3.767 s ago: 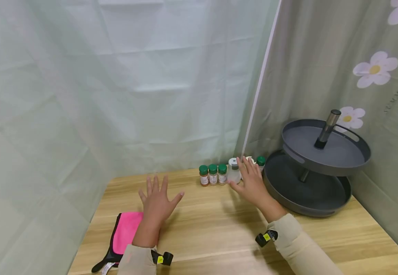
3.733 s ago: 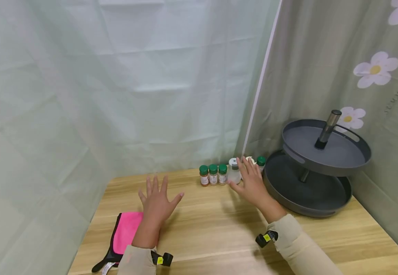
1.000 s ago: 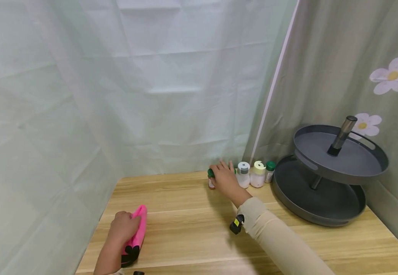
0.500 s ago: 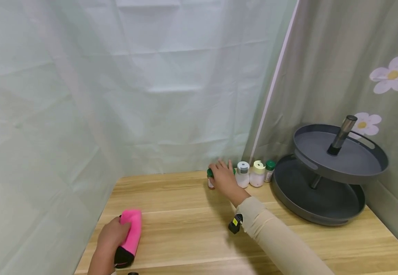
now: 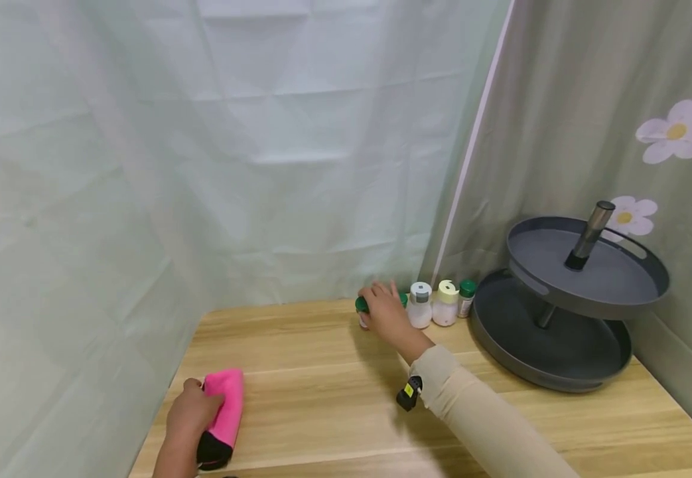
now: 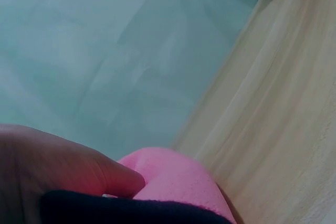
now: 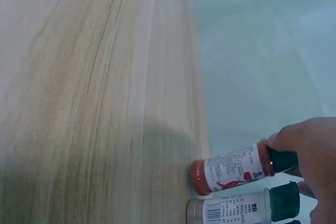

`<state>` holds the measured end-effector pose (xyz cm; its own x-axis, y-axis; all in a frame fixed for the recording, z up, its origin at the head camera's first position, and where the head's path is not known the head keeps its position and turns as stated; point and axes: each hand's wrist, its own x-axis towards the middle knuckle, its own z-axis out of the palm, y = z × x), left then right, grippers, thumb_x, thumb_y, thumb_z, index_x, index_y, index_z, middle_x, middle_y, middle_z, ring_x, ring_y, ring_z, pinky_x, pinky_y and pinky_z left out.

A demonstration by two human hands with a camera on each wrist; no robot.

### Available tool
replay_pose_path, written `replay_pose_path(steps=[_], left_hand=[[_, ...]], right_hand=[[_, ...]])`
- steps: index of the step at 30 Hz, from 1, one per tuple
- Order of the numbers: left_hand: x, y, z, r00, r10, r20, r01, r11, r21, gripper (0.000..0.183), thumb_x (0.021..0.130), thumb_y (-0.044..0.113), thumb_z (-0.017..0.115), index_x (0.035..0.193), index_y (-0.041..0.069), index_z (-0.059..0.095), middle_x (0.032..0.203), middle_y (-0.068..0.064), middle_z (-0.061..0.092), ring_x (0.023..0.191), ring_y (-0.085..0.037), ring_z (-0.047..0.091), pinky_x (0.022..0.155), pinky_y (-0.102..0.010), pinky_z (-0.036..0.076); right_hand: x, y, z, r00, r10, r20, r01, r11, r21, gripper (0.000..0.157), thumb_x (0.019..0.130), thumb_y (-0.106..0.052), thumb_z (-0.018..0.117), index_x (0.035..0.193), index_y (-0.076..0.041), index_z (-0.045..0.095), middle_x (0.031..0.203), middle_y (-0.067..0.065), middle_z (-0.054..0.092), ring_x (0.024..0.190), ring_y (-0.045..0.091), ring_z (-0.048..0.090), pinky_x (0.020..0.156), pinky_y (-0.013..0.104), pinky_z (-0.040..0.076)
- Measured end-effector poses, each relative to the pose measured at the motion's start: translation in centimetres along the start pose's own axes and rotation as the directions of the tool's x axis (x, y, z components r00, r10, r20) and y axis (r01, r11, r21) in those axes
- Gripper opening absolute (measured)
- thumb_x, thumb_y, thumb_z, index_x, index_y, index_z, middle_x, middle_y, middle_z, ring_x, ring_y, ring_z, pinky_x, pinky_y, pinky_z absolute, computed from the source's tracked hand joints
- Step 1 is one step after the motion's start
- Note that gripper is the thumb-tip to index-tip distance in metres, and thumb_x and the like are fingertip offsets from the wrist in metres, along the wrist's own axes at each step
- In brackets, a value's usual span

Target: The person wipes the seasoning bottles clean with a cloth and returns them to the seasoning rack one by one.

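Note:
My left hand (image 5: 192, 410) grips a folded pink cloth (image 5: 230, 398) with black trim, at the front left of the table. In the left wrist view the thumb presses into the fuzzy pink fabric (image 6: 176, 179). At the back edge, my right hand (image 5: 390, 320) pinches the green cap of a small spice jar (image 7: 233, 169) with red-orange contents. That jar leans at an angle to a second green-capped jar (image 7: 231, 211) close beside it. In the head view the hand covers most of these jars.
Right of the hand stand a white-capped jar (image 5: 420, 312), a yellow-capped jar (image 5: 444, 311) and another green-capped jar (image 5: 466, 300). A dark grey two-tier tray (image 5: 560, 382) takes up the table's right side. Curtains (image 5: 298, 199) hang close behind the table.
Both hands were spread open over the table at first, the cloth lying flat. The left hand took and folded the cloth, then shifted slightly left and nearer. The right hand moved left to the spice jar.

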<state>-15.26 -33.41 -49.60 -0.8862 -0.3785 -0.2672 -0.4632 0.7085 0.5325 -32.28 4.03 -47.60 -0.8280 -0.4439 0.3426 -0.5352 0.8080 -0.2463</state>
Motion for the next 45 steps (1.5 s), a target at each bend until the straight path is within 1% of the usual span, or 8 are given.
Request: replay_pose_path(steps=[6, 13, 18, 22, 25, 36, 40, 45], left_hand=[[0.4, -0.5, 0.1, 0.999, 0.027, -0.019, -0.027, 1.000, -0.006, 0.067, 0.091, 0.028, 0.061, 0.129, -0.023, 0.042, 0.122, -0.042, 0.055, 0.102, -0.048, 0.058, 0.094, -0.058, 0.047], [0.1, 1.0, -0.1, 0.999, 0.027, -0.019, -0.029, 0.986, -0.162, 0.076, 0.096, 0.034, 0.055, 0.147, -0.015, 0.029, 0.144, -0.041, 0.041, 0.128, -0.053, 0.048, 0.107, -0.062, 0.040], [-0.8, 3.7, -0.1, 0.997, 0.082, 0.014, -0.072, 0.935, -0.347, 0.074, 0.099, 0.029, 0.052, 0.153, -0.012, 0.023, 0.152, -0.035, 0.037, 0.131, -0.044, 0.047, 0.111, -0.057, 0.041], [-1.9, 5.8, 0.2, 0.989, 0.148, -0.011, -0.138, 0.891, -0.433, 0.058, 0.099, 0.021, 0.053, 0.148, -0.005, 0.037, 0.136, -0.027, 0.052, 0.108, -0.030, 0.058, 0.090, -0.039, 0.054], [-2.4, 7.3, 0.8, 0.982, 0.184, -0.036, -0.178, 0.859, -0.481, 0.045, 0.097, 0.016, 0.055, 0.139, -0.001, 0.046, 0.119, -0.020, 0.056, 0.090, -0.019, 0.055, 0.072, -0.028, 0.050], [-3.4, 12.6, 3.8, 0.958, 0.284, 0.036, -0.174, 0.679, -0.713, 0.047, 0.091, 0.002, 0.054, 0.137, 0.003, 0.045, 0.116, -0.015, 0.058, 0.087, -0.021, 0.058, 0.070, -0.034, 0.051], [-3.8, 14.1, 5.0, 0.947, 0.317, 0.058, -0.179, 0.666, -0.724, 0.048, 0.088, 0.000, 0.054, 0.136, 0.001, 0.048, 0.113, -0.018, 0.057, 0.085, -0.023, 0.058, 0.070, -0.035, 0.052], [-4.1, 15.6, 6.2, 0.941, 0.334, 0.051, -0.206, 0.687, -0.697, 0.042, 0.088, 0.001, 0.055, 0.130, 0.000, 0.052, 0.109, -0.018, 0.058, 0.084, -0.024, 0.058, 0.068, -0.034, 0.050]], right_hand=[[-0.4, -0.2, -0.4, 0.998, -0.012, -0.056, 0.019, 0.991, 0.133, 0.041, 0.094, -0.026, 0.073, 0.128, -0.010, 0.059, 0.132, 0.013, 0.061, 0.132, 0.032, 0.052, 0.122, 0.055, 0.028], [-1.1, -0.8, -1.5, 0.991, 0.020, -0.134, 0.016, 0.966, 0.260, 0.041, 0.096, -0.027, 0.069, 0.132, -0.011, 0.057, 0.127, 0.011, 0.060, 0.115, 0.029, 0.061, 0.099, 0.046, 0.051], [-1.9, -1.5, -2.3, 0.983, 0.035, -0.181, 0.036, 0.926, 0.376, 0.042, 0.096, -0.023, 0.069, 0.134, -0.011, 0.056, 0.122, 0.011, 0.056, 0.098, 0.026, 0.064, 0.083, 0.040, 0.056], [-2.8, -2.0, -2.5, 0.975, 0.036, -0.218, 0.062, 0.902, 0.428, 0.042, 0.095, -0.020, 0.071, 0.133, -0.012, 0.057, 0.119, 0.009, 0.055, 0.100, 0.020, 0.062, 0.087, 0.040, 0.057], [-3.6, -2.2, -2.4, 0.972, 0.035, -0.234, 0.077, 0.888, 0.454, 0.042, 0.094, -0.019, 0.071, 0.134, -0.013, 0.058, 0.120, 0.008, 0.055, 0.105, 0.020, 0.063, 0.089, 0.042, 0.056], [-7.2, -3.1, -2.9, 0.969, -0.031, -0.244, 0.159, 0.837, 0.524, 0.048, 0.088, -0.012, 0.077, 0.130, -0.009, 0.055, 0.121, 0.006, 0.065, 0.111, 0.020, 0.066, 0.093, 0.043, 0.057], [-8.3, -3.3, -3.2, 0.973, -0.053, -0.225, 0.170, 0.824, 0.541, 0.043, 0.088, -0.013, 0.078, 0.127, -0.011, 0.058, 0.118, 0.002, 0.066, 0.109, 0.016, 0.065, 0.091, 0.036, 0.057], [-9.3, -3.4, -3.1, 0.974, -0.080, -0.210, 0.187, 0.805, 0.562, 0.042, 0.088, -0.015, 0.078, 0.128, -0.014, 0.063, 0.118, 0.000, 0.064, 0.104, 0.013, 0.062, 0.081, 0.026, 0.058]])
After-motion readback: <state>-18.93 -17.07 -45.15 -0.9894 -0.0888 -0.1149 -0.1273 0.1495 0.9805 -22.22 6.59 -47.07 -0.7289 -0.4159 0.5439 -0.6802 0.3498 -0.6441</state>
